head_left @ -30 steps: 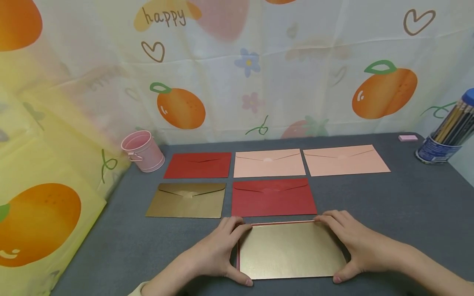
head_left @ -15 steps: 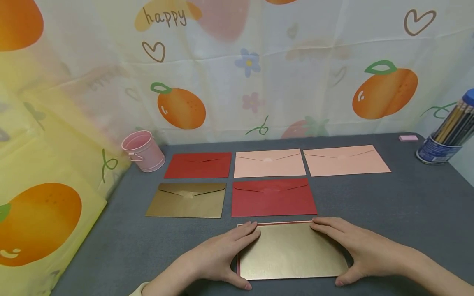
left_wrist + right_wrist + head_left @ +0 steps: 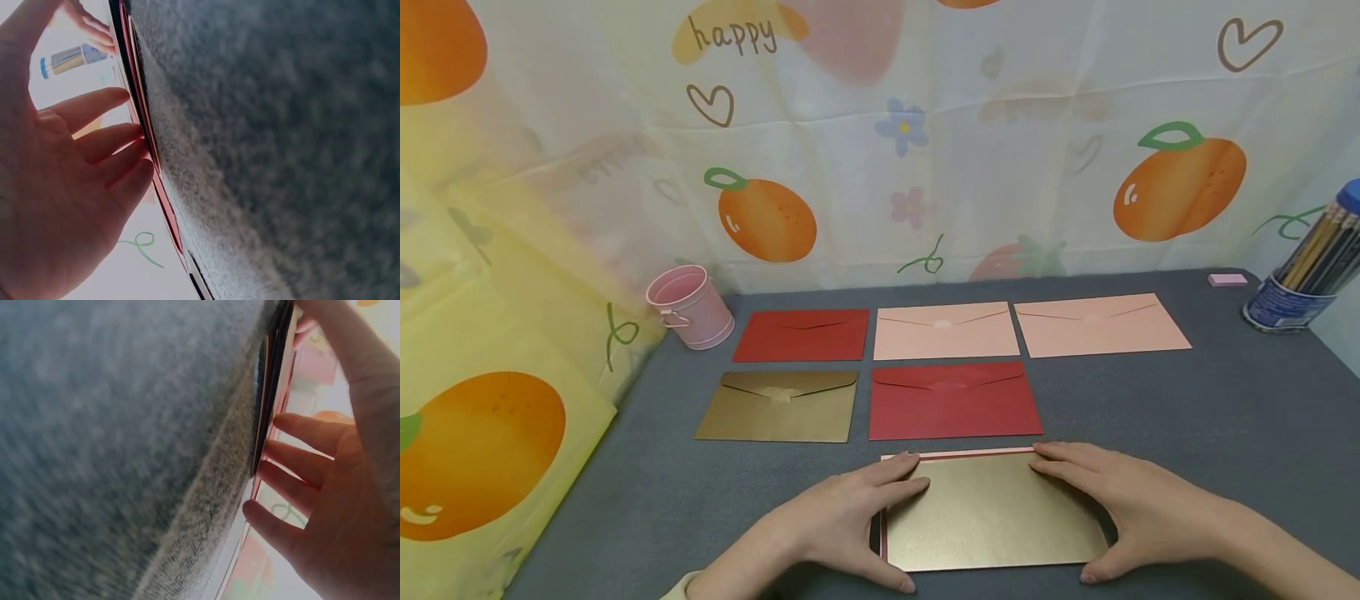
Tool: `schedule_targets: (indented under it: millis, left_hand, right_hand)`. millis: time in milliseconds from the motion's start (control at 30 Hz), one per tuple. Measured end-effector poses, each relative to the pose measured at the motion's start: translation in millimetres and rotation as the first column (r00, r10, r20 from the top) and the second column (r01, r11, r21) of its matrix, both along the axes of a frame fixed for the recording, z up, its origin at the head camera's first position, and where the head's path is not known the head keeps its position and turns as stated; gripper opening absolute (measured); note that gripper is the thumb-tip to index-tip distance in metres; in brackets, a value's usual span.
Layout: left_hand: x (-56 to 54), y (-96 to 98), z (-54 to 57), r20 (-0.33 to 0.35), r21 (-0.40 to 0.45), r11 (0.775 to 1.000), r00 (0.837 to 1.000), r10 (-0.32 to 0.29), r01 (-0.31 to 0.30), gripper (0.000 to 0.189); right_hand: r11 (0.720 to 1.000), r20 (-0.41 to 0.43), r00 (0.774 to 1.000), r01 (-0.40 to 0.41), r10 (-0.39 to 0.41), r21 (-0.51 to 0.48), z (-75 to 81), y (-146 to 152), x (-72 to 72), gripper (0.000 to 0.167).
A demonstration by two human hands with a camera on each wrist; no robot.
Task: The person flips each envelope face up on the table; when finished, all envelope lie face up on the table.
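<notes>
In front of me lies a stack of envelopes, its top one plain gold (image 3: 992,512). Thin red and pink edges show beneath along the far and left sides. My left hand (image 3: 853,517) spans the stack's left end, fingertips on the far left corner and thumb by the near edge. At the right end, my right hand (image 3: 1131,504) touches the far corner with its fingertips, its thumb near the close corner. Both wrist views show the fingers of the left hand (image 3: 81,181) and right hand (image 3: 337,487) fairly straight against the stack's side.
Beyond the stack lie a gold envelope (image 3: 778,417), a red envelope (image 3: 955,412), a smaller red envelope (image 3: 801,337) and two pink envelopes (image 3: 946,337). A pink bucket (image 3: 692,312) stands at the back left, a pencil holder (image 3: 1288,304) and pink eraser (image 3: 1227,281) back right.
My left fingertips have slid a little right onto the top gold envelope. It sits slightly nearer to me, and more of the pink edge shows behind it. The right hand has barely shifted.
</notes>
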State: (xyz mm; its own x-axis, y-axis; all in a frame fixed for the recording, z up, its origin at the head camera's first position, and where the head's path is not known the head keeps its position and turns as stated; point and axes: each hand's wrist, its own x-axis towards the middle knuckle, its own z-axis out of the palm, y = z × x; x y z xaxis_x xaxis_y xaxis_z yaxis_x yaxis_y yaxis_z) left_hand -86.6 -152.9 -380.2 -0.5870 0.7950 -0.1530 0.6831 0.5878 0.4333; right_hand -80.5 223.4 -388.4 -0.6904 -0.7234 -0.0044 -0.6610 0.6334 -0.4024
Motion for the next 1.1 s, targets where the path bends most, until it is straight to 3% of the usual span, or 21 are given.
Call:
schedule_targets:
  millis: [167,433,700,900,1033,1100]
  left_hand:
    - [1.2,1.6,0.6,-0.047,-0.011,1.0,0.999,-0.012,0.012,0.091]
    - [-0.9,0.6,1.4,-0.006,-0.001,1.0,1.0,0.003,-0.003,0.079]
    - [-7.5,-5.2,3.0,0.039,0.131,0.991,0.999,-0.009,0.004,0.061]
    - [-12.8,-8.4,2.9,-0.011,0.291,0.956,0.999,-0.037,0.038,0.041]
    - [-16.5,-7.9,0.6,-0.128,0.39,0.914,0.99,-0.061,0.107,0.033]
    - [-18.7,-7.4,-0.1,-0.207,0.428,0.89,0.976,-0.069,0.154,0.031]
  right_hand:
    - [0.999,-0.049,0.999,-0.004,0.006,0.043,0.5,-1,1.0,0.092]
    - [0.999,-0.061,0.997,-0.035,0.036,0.023,5.0,3,-1.1,0.08]
    - [0.993,-0.117,0.99,-0.082,0.072,-0.085,4.2,8,-5.9,0.067]
    - [0.94,-0.051,0.99,-0.138,0.129,-0.313,1.0,9,-14.4,0.051]
    - [0.901,-0.057,0.99,-0.143,0.131,-0.409,-1.5,8,-18.9,0.052]
    - [0.887,-0.096,0.988,-0.148,0.118,-0.438,-2.2,6,-20.6,0.055]
